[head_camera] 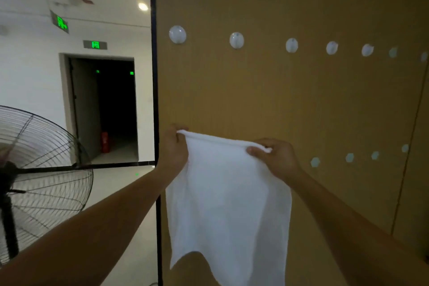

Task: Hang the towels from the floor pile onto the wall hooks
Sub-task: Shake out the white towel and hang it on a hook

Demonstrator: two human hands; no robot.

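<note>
Head view: two bare forearms reach up from the bottom edge of the frame toward its middle. The left grip [174, 146] pinches the upper left corner of a white towel [228, 204] between thumb and curled fingers. The right grip [279, 158] pinches the upper right part of the same top hem, thumb in front and fingers folded behind the cloth. The towel is held up in the air between the two grips, its top edge stretched across the centre of the frame. The rest hangs down to the bottom edge, with an uneven lower border.

Behind the towel stands a tan wood-grain wall panel [301, 104] that fills the right two thirds of the frame. A row of round pale wall hooks [236, 40] runs across its upper part, above the towel and apart from it. A second, shorter row of hooks [349, 157] sits at mid-right, beside the right grip. None of the hooks seen carries anything.

At lower left is a black wire-caged standing fan [41, 169]. Farther off, at upper left, white walls frame a dark doorway [109, 109] with a red object [105, 139] on the floor inside. Green lit signs [95, 44] hang above it, and a round ceiling light [143, 6] glows.
</note>
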